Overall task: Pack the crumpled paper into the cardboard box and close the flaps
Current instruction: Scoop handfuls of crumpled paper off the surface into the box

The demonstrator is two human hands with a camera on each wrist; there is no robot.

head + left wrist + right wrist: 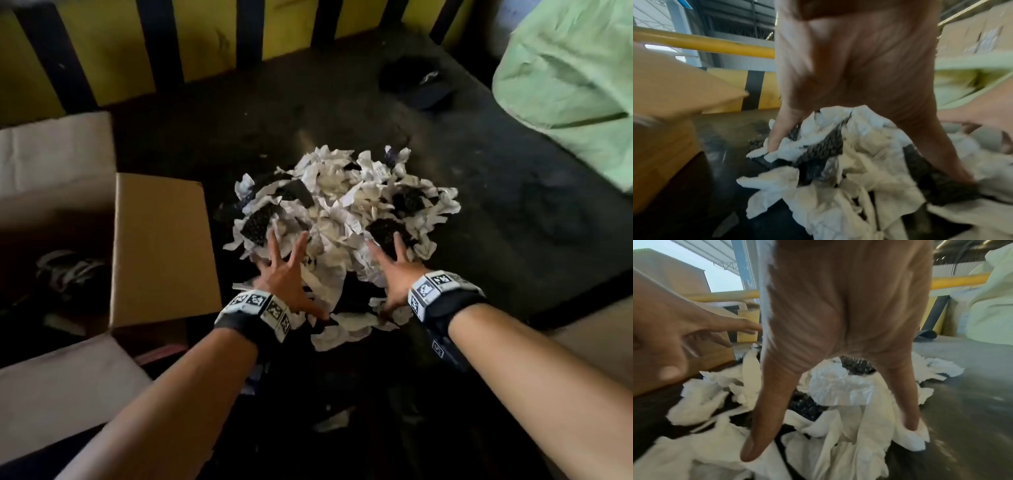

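Left hand [286, 274] and right hand [394, 270], fingers splayed, holding nothing, bracket crumpled paper pile [346, 205], likely to scoop toward open cardboard box [161, 246].

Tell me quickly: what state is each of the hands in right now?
Left hand: open, fingers spread on the crumpled paper.
Right hand: open, fingers spread on the same pile.

The crumpled paper [346, 219] lay in a loose heap on the dark floor — white and cream scraps mixed with black textured pieces, a few strays trailing off its near edge. Just to its left stood the cardboard box [161, 246], brown and open — its flaps spread outward, a little crumpled paper dimly visible inside.
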